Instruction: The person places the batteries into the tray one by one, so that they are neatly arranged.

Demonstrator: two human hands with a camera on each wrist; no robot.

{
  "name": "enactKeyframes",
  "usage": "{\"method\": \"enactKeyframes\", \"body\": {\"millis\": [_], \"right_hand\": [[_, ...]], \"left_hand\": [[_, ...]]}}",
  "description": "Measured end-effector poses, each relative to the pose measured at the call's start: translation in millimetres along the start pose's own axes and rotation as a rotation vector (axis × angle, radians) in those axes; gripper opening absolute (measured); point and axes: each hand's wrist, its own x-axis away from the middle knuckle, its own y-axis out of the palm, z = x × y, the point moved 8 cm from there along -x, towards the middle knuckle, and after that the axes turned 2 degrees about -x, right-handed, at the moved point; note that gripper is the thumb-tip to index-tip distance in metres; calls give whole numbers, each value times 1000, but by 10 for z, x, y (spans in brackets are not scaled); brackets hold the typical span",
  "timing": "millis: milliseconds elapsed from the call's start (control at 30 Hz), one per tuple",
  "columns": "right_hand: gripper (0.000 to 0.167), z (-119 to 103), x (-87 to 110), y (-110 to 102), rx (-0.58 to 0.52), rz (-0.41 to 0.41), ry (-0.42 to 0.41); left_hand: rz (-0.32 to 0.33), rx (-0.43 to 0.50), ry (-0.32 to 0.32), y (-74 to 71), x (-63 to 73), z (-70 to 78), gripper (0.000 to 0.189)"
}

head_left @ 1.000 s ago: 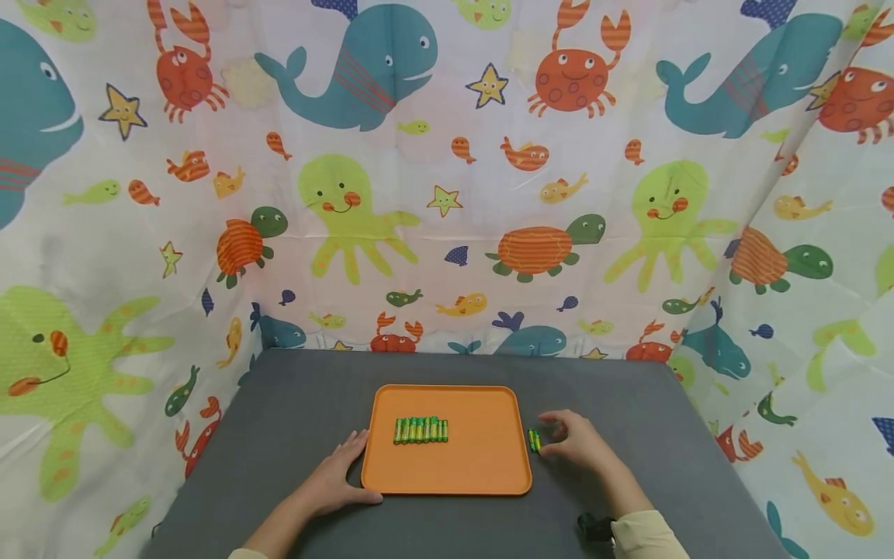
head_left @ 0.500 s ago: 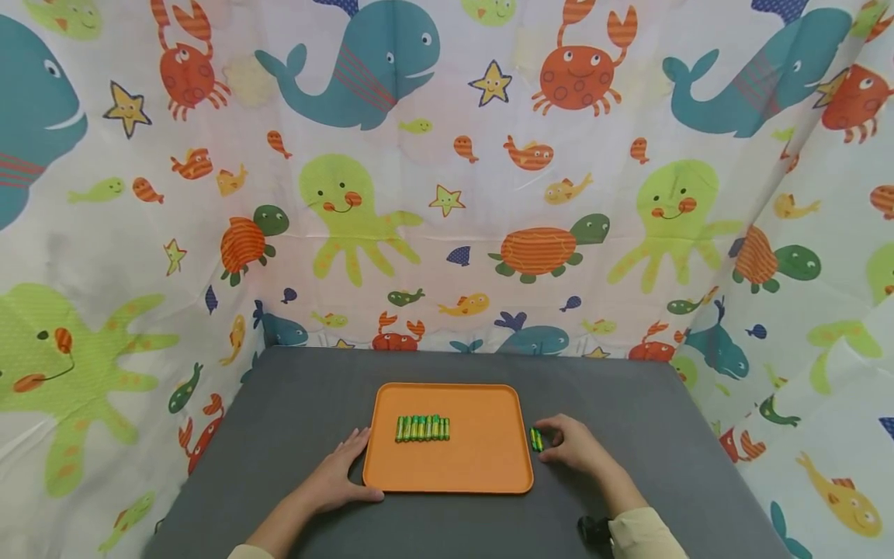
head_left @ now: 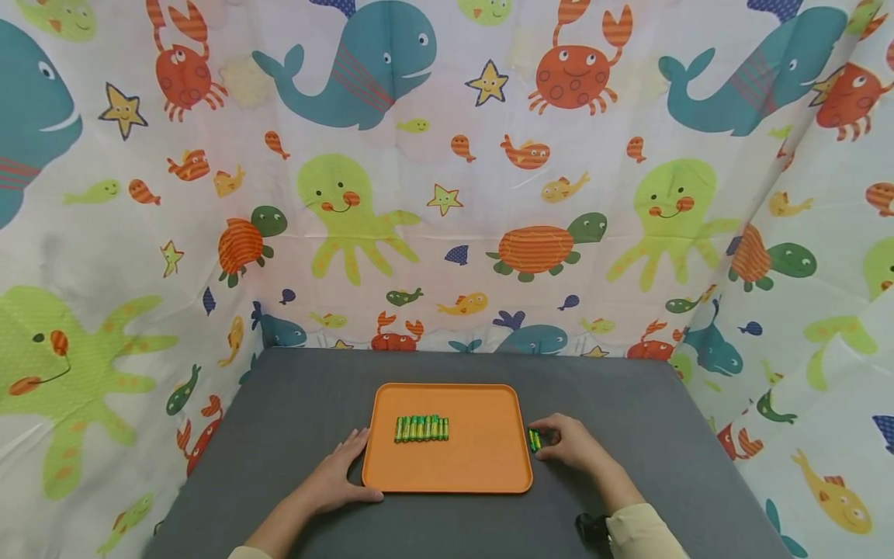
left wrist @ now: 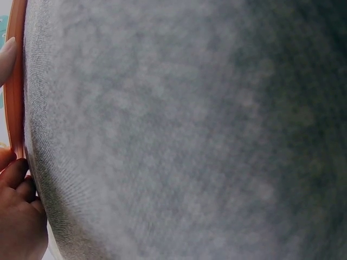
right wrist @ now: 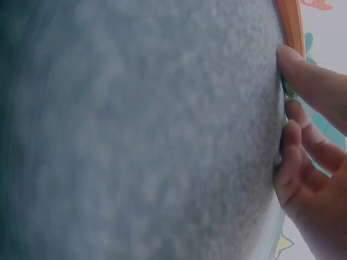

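Note:
My left hand [head_left: 338, 475] rests at the near left corner of an orange tray [head_left: 482, 458], fingers along its left rim and thumb at the front rim. In the left wrist view, the thumb and fingers of the left hand [left wrist: 20, 216] touch the tray's outer wall. Just outside the tray's right rim, my right hand [head_left: 576, 445] pinches small green-and-yellow batteries [head_left: 534, 440] by their ends between thumb and forefinger. The right wrist view shows a sliver of green battery [right wrist: 289, 89] there, mostly hidden by the fingers. Several upright-lying batteries [head_left: 421, 428] form a side-by-side row in the tray.
A dark grey cloth-covered table [head_left: 447, 369] carries the tray. Behind and at both sides hangs a white curtain [head_left: 419, 303] printed with sea animals. A black wrist strap [head_left: 592, 528] sits by the right sleeve.
The right hand's thumb and forefinger have closed in on the batteries beside the tray, from a wider spread. The left hand, the tray and the row in it stay put.

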Motion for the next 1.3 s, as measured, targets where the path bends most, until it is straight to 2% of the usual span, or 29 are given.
{"method": "enactKeyframes", "body": {"millis": [200,333,700,967,1300], "right_hand": [[47,21,22,-17,-3,5,35],[45,58,29,-20,13,18,43],[46,52,50,-149,-30,92,97],[48,-210,46,-206,-61,98,49],[43,-575,-88,-168,-49,101,-20]], "left_hand": [[-3,5,-8,-7,17,-4,120],[1,5,9,-8,36,10,120],[-5,18,-9,2,44,8,119],[-3,12,5,7,36,-16,119],[-7,18,4,7,8,2,119]]}}
